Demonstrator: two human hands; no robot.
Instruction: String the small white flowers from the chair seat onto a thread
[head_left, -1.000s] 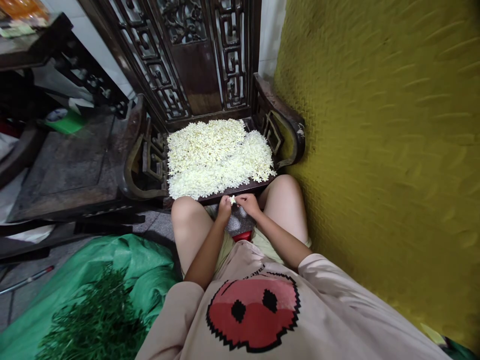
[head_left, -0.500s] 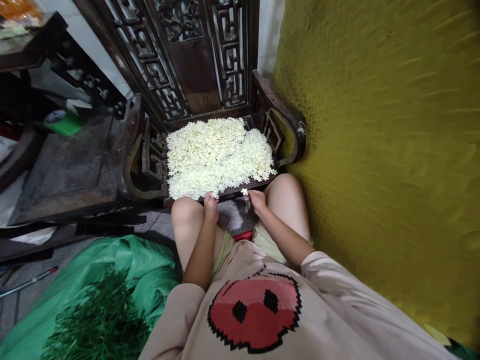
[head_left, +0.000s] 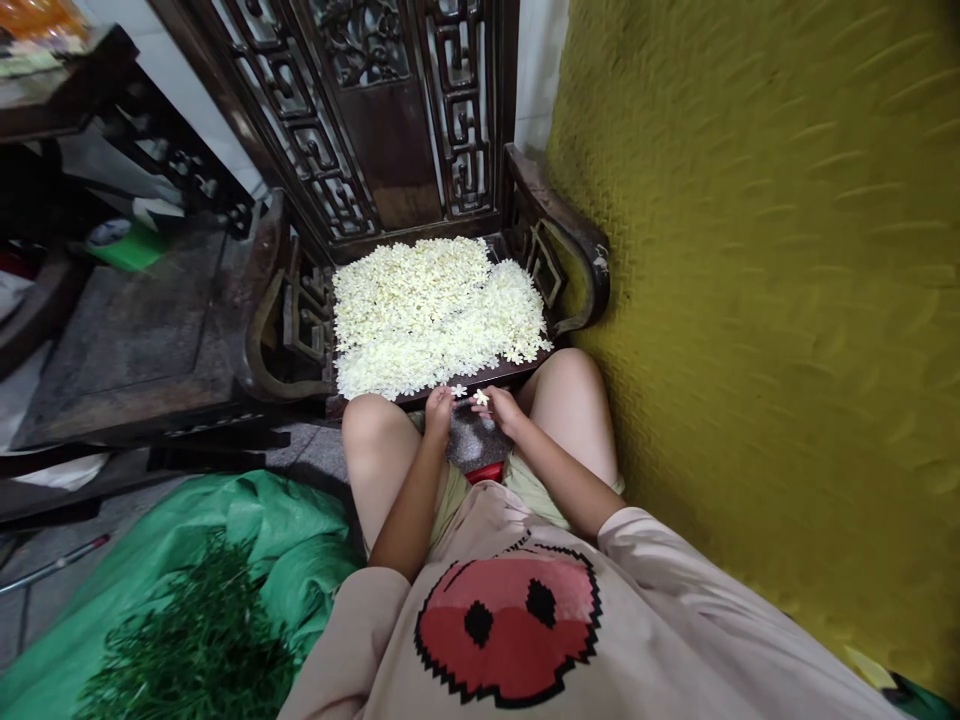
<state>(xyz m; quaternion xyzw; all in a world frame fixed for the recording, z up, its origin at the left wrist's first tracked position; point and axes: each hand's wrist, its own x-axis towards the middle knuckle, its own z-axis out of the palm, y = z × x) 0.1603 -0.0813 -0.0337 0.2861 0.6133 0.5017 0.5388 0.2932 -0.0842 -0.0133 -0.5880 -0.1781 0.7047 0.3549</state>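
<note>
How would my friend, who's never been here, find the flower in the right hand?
Find the carved chair with white flowers spread over its seat. By the seat's front edge are two bare hands. You want the single flower at the fingers of the right hand, not the other single one beside the left hand.

Small white flowers [head_left: 480, 397] at the left hand [head_left: 439, 412] and right hand [head_left: 502, 410]: finger contact too small to resolve. Seat [head_left: 491, 375] — largely hidden beneath heaped blossoms [head_left: 420, 300]. Red object [head_left: 486, 472] — mostly concealed by the shirt [head_left: 675, 620], its lettering lost in folds. Carved chair back [head_left: 397, 130], orange item [head_left: 45, 18], yellow sheet [head_left: 765, 300] and green sack [head_left: 225, 500]: cropped by the frame.
</note>
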